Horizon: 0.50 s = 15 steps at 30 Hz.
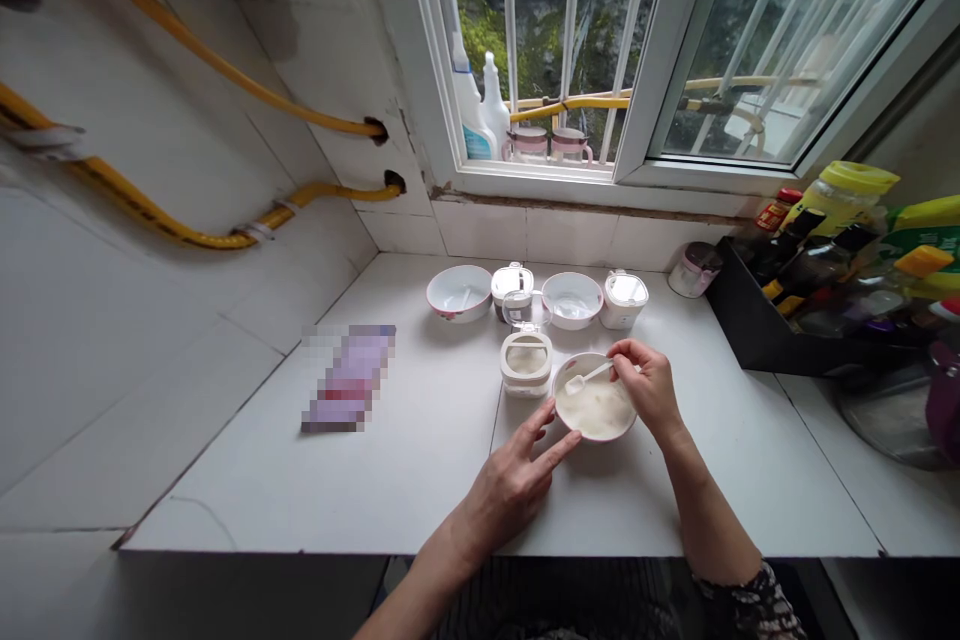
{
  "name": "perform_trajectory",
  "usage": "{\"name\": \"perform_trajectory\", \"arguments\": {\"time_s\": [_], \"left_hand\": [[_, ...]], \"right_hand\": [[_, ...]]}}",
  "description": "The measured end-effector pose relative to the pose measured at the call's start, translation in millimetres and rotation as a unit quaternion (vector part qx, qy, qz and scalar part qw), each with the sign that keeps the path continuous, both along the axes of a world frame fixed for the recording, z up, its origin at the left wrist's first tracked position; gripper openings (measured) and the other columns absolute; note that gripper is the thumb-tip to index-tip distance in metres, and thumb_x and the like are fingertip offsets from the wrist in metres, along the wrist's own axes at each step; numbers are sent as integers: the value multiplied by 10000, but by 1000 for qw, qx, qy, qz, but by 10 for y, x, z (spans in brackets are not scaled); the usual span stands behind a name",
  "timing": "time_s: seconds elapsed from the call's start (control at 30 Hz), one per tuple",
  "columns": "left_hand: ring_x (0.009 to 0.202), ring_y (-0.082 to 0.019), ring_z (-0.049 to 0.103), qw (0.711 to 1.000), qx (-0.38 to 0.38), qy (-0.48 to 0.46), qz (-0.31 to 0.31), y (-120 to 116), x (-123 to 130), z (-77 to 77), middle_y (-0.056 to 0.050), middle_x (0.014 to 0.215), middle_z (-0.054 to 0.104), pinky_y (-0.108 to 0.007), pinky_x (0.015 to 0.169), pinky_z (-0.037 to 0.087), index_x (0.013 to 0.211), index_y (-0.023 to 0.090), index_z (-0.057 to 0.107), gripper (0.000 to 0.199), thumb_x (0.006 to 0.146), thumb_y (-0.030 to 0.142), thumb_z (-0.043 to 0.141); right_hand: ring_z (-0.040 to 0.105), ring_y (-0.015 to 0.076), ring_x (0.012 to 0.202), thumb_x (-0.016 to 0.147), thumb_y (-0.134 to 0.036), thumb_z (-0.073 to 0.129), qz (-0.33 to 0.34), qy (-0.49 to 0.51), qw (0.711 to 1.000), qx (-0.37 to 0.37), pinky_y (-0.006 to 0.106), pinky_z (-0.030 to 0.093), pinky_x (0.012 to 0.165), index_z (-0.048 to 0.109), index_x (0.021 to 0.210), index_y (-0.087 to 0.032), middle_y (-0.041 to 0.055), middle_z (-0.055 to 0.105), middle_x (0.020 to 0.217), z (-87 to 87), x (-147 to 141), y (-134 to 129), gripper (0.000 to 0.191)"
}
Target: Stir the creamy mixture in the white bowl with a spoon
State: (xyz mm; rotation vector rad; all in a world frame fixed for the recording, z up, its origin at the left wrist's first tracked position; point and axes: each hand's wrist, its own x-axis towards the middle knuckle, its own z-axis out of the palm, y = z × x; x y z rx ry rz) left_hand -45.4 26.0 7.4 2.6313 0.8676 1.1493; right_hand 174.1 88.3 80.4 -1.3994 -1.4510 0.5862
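Right hand (651, 388) had a white spoon (596, 376) pinched between thumb and fingertips, closed on the handle, with the spoon's head angled down and to the left of the grip. Just below that head was some pale, grainy stuff (596, 412) filling much of a bowl (604, 439), which sat right under the fingers on the white counter (247, 480). Can't really tell if the spoon was touching the contents or just above them.

Left hand (517, 470) wasn't gripping anything: fingers spread apart, a couple of tips up against the near-left side of that same bowl. Straight ahead of those fingers stood a small squarish jar (526, 386) with its clear lid flipped up, right beside the bowl.

Farther out past both hands was a row: one bowl (450, 313), a jar with a white lid (512, 282), another bowl (574, 321), then one more jar (625, 308). Well off to the left hand's left lay something flat and purple, all pixelated (349, 380). Over to the right hand's right, a black bin (750, 320) was crammed with bottles (817, 260).
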Motion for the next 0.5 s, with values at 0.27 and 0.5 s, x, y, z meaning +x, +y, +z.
{"name": "perform_trajectory", "arguments": {"time_s": [0.27,0.5], "left_hand": [[1297,-253,521,1000,-1,-1,-3,2,6,-9,-123,1598,218,-384,973,577,1418,214,481,665,820,-65,396],[1277,-243,536,1000,5,-4,-2,8,11,5,-125,1597,221,-382,968,578,1412,208,487,655,821,-60,397]], "right_hand": [[536,152,493,643,-294,553,-4,142,987,-71,287,452,562,631,628,-198,-21,571,469,46,20,37,124],[527,141,496,620,-292,572,-10,167,982,-87,278,451,571,637,611,-195,-26,569,461,56,2,35,117]]}}
